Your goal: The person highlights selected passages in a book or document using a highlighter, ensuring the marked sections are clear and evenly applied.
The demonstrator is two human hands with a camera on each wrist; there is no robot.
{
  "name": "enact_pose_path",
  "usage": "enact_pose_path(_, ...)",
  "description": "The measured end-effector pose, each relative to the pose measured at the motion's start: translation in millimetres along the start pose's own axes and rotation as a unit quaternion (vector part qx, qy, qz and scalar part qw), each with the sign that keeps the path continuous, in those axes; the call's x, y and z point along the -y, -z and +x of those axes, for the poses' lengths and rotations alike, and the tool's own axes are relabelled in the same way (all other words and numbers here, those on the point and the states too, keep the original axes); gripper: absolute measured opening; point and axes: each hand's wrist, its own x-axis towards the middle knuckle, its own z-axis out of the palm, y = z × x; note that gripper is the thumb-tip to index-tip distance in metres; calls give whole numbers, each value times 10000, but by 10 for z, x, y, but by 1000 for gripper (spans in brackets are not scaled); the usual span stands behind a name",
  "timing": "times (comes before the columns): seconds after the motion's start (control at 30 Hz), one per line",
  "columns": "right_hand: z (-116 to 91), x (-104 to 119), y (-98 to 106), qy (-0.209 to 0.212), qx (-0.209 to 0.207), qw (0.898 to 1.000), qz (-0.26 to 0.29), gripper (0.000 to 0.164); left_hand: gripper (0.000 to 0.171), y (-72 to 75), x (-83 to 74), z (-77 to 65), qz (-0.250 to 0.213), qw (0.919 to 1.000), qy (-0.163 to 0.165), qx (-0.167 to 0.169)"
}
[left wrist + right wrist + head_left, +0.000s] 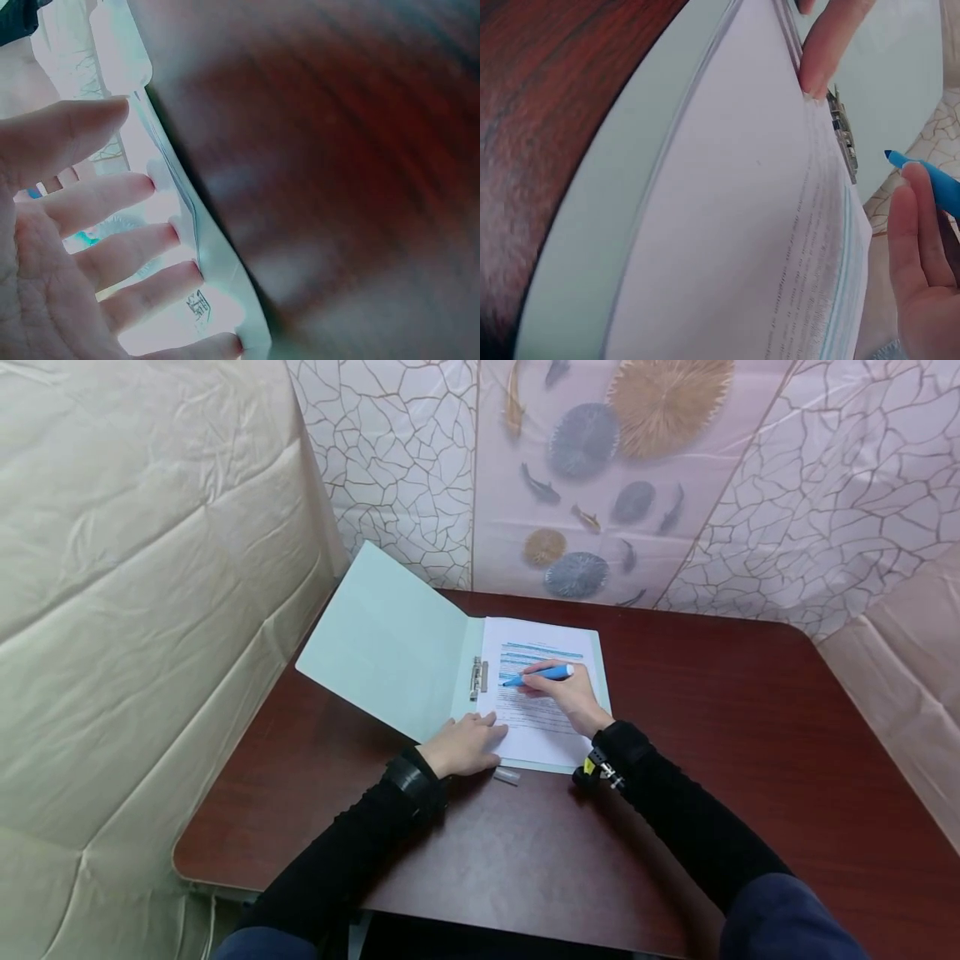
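A pale green ring folder (390, 643) lies open on the table, its cover spread to the left. Printed sheets (536, 739) rest on its right side beside a metal clip (475, 678), with blue-marked lines near the top of the page. My right hand (566, 693) pinches a blue highlighter (555, 672), its dark tip over the text at the page's left; I cannot tell whether it touches. In the right wrist view the highlighter (941, 187) shows in the fingers. My left hand (465, 745) rests with spread fingers on the lower left of the page.
A small grey piece (507, 776) lies just below the folder's front edge. The dark red-brown table (712, 718) extends to the right and front. Patterned cloth (577, 485) hangs behind it, and cream cloth (150, 610) stands along the left.
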Motion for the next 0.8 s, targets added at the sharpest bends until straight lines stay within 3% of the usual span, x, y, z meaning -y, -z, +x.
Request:
enact_pose_path(0.2,68,-152,-21,-105,-184,9995,-215,36,53,2,-3,-3,7,10000,-31,-4)
enact_pose_path(0.43,95,-180,-35,-205,-79,9996,148,37,53,11,-9,-8,-8,10000,-28,39)
enact_pose_path(0.8,114,-213,-41,-375,-97,9991,155,35,53,5,-13,-8,48,10000,36,70)
